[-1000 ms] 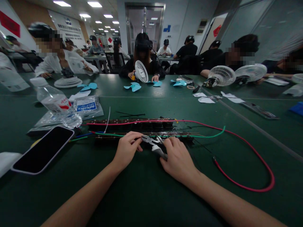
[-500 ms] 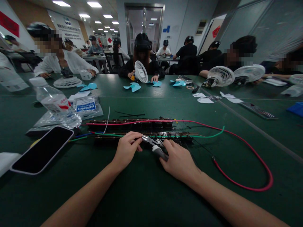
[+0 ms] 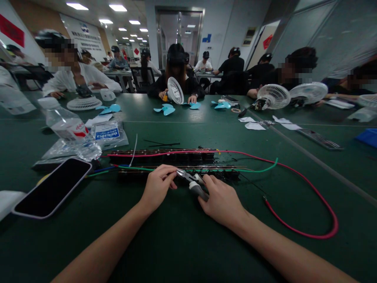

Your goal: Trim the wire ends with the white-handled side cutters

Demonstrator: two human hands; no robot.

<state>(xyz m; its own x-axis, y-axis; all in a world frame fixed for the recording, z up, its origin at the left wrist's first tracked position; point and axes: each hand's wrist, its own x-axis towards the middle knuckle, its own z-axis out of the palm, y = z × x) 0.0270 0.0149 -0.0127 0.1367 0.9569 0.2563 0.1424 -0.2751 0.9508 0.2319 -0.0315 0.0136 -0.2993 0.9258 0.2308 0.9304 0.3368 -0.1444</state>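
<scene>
My right hand (image 3: pixel 222 198) is closed round the grey-and-white handles of a pair of pliers (image 3: pixel 198 190). The jaws point left and meet the fingertips of my left hand (image 3: pixel 159 184). Those fingers are pinched together; whatever lies between them is too small and hidden to make out. Just behind both hands lies a long black strip (image 3: pixel 132 173) with a green wire (image 3: pixel 259 170) running along it. Beyond it is a second black strip (image 3: pixel 147 157), crossed by a red wire (image 3: pixel 241 152). A white cable tie (image 3: pixel 134 149) sticks up at the strips' left part.
A phone (image 3: pixel 53 188) lies on the left, near a water bottle (image 3: pixel 69 129) and a plastic bag (image 3: pixel 110 133). Thick red cable (image 3: pixel 332 220) loops on the right. Across the table, people sit with fan cages (image 3: pixel 175 90) and blue fan blades (image 3: pixel 165 109).
My hands and the pliers stay almost where they were. Across the table on the left, a person in white has drawn one hand back from a white part towards the body.
</scene>
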